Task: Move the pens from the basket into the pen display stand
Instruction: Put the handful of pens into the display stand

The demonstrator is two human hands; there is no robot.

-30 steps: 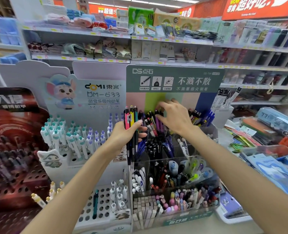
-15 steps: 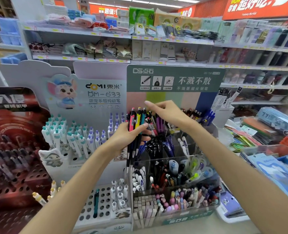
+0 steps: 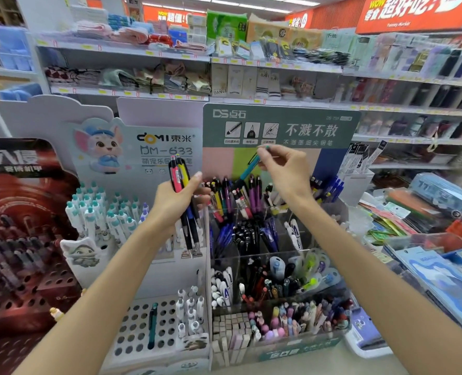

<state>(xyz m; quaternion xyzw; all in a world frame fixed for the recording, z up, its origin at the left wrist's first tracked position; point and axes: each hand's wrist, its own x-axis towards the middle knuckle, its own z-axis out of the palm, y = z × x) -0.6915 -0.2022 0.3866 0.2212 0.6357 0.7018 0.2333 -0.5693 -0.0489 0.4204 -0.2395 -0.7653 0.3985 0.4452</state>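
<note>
My left hand (image 3: 174,203) grips a small bunch of pens (image 3: 182,180), a pink one and a yellow one on top, their tips pointing down. My right hand (image 3: 285,171) pinches the top end of a teal pen (image 3: 248,167) and holds it slanted above the back row of the clear tiered pen display stand (image 3: 329,266). That back row holds several upright pens in purple, black, yellow and pink. Lower tiers hold blue, black and mixed pens. No basket is in view.
A white DOMI stand (image 3: 159,328) with holes and white-teal pens sits left of the clear stand. A dark red display (image 3: 21,239) is at far left. Trays of packaged stationery (image 3: 435,266) lie at right. Store shelves run behind.
My right hand has lifted away from the back row with a teal pen pinched in it. My left hand's bunch shifted slightly right and now shows fewer pens.
</note>
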